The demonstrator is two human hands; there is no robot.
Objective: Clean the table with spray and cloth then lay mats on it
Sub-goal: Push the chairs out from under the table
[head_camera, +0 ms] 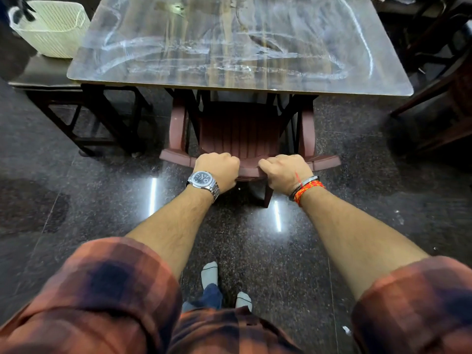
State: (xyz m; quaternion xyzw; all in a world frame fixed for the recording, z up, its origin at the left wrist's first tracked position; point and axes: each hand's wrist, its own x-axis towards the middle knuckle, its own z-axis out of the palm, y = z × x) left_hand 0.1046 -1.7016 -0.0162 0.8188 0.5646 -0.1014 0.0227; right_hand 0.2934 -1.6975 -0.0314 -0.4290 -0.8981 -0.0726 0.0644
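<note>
A glossy table [357, 80] fills the top of the head view, its surface streaked with pale smears. A brown plastic chair [240, 134] is tucked under its near edge. My left hand [217, 169], with a steel watch on the wrist, grips the top of the chair's backrest. Just to the right, my right hand [286, 172], wearing a red thread and a bangle, grips the same backrest. No spray bottle, cloth or mats are visible.
A cream ribbed basket [58, 29] stands on a dark bench [43, 75] left of the table. Dark wooden furniture [439, 80] crowds the right side. The floor [107, 190] is polished dark granite, and my socked feet show at the bottom.
</note>
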